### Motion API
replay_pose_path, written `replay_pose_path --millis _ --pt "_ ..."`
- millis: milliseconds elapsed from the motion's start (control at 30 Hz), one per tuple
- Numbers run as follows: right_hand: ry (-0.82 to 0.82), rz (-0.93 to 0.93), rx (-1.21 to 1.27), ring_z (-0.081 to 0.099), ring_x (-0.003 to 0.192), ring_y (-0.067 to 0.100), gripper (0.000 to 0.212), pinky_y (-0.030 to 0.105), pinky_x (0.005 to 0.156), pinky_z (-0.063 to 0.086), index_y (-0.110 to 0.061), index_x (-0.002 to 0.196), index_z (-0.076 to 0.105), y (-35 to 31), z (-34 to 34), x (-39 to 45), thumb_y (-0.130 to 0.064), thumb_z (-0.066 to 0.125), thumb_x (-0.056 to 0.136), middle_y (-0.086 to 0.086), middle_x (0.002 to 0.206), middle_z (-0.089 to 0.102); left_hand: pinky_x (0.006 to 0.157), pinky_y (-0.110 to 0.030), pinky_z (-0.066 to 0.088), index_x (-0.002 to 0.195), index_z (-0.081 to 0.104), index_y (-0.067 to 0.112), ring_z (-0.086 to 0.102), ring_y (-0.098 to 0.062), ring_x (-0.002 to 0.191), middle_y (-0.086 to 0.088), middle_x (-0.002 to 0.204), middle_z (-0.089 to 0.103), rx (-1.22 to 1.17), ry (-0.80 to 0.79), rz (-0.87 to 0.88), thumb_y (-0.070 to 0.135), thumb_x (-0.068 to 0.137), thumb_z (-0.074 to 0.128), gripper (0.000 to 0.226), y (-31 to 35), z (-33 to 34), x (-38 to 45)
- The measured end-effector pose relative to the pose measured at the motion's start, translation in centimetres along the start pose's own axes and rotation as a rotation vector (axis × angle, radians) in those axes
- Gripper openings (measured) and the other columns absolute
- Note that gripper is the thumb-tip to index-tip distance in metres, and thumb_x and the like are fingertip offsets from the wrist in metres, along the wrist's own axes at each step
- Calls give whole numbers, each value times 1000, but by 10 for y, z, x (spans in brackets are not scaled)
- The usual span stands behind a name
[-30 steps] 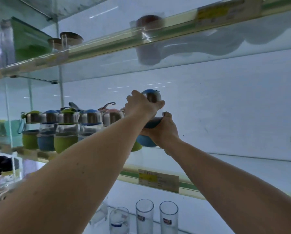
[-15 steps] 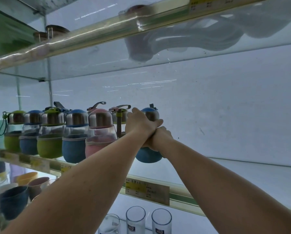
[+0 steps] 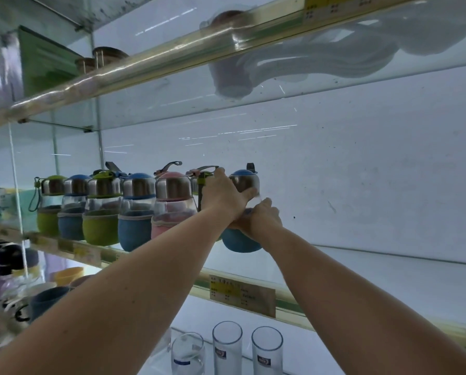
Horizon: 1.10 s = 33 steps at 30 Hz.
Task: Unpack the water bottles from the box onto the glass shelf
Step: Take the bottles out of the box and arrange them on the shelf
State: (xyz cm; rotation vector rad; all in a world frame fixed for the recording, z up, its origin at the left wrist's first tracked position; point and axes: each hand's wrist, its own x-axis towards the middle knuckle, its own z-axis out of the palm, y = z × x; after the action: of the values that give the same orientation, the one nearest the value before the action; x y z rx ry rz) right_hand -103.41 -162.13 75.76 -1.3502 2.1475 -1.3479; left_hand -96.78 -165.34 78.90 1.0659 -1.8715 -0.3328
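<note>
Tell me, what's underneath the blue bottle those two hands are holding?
The blue bottle sits at the glass shelf, gripped by the left hand and right hand. Whether its base touches the glass cannot be told. Below stand clear tumblers.

A round-bellied water bottle (image 3: pixel 241 212) with a blue sleeve, clear glass middle and steel cap topped in blue stands upright on the glass shelf (image 3: pixel 388 277). My left fingers (image 3: pixel 246 192) wrap its cap; my right fingers (image 3: pixel 263 205) curl around its middle, just under them. To the left of my fingers stands a row of bottles (image 3: pixel 118 209), sleeved green, blue and pink, close together.
</note>
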Motion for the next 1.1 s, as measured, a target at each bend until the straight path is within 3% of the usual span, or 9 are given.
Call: replay_pose_path --millis 133,200,300,467,633,800,933,1000,1100 --pt "220 -183 68 26 140 26 92 49 110 32 -11 146 18 -11 -12 -12 -39 72 77 9 150 27 88 -24 37 138 35 12 51 -24 119 -10 133 49 8 84 70 35 89 61 61 6 -37 -10" --pt "308 -343 34 24 140 23 81 42 113 28 -13 146 21 -23 -17 -24 -35 66 83 7 149 28 85 -23 39 137 36 14 53 -21 113 -8 132 49 0 136 71 33 91 59 55 5 -59 -14" --pt "280 -500 16 29 138 22 74 35 112 28 -13 145 28 -50 -8 -43 -33 65 84 6 147 32 79 -22 37 136 38 14 53 -19 110 -8 133 49 21 211 29 32 93 57 51 -7 -94 -21" --pt "64 -638 79 44 128 23 53 29 99 37 -14 137 43 -93 42 -83 -26 60 88 7 139 46 94 -32 40 132 45 10 52 -26 118 -10 128 56 113 278 -102 31 91 58 48 -49 -144 -45" --pt "-262 -665 -21 60 103 30 26 24 63 37 -6 102 67 -103 118 -115 -24 55 87 13 107 65 90 -32 43 121 56 7 56 -29 110 -14 119 62 201 273 -307 31 88 62 42 -117 -181 -91" --pt "-530 -579 -6 57 109 29 34 31 79 44 -5 119 60 -91 191 -144 -22 54 90 13 122 60 83 -29 42 101 63 10 56 -25 103 -11 110 61 242 255 -542 29 94 53 22 -181 -206 -147" --pt "-714 -537 22 59 91 28 27 33 76 47 0 98 65 -72 257 -178 -24 55 90 13 96 63 80 -27 40 120 58 9 54 -24 112 -8 124 59 311 247 -705 33 95 51 36 -234 -218 -198" --pt "-815 -488 0 54 79 22 14 29 63 44 -11 85 62 -54 291 -196 -22 54 89 7 83 57 78 -27 38 119 58 10 54 -24 111 -7 122 59 329 216 -817 34 96 49 34 -262 -220 -226" --pt "-951 -414 -106 55 77 23 19 27 60 40 -11 74 61 -15 347 -225 -23 54 87 4 75 55 67 -27 34 87 54 19 49 -19 79 0 88 51 233 121 -1030 34 98 47 20 -310 -216 -272"
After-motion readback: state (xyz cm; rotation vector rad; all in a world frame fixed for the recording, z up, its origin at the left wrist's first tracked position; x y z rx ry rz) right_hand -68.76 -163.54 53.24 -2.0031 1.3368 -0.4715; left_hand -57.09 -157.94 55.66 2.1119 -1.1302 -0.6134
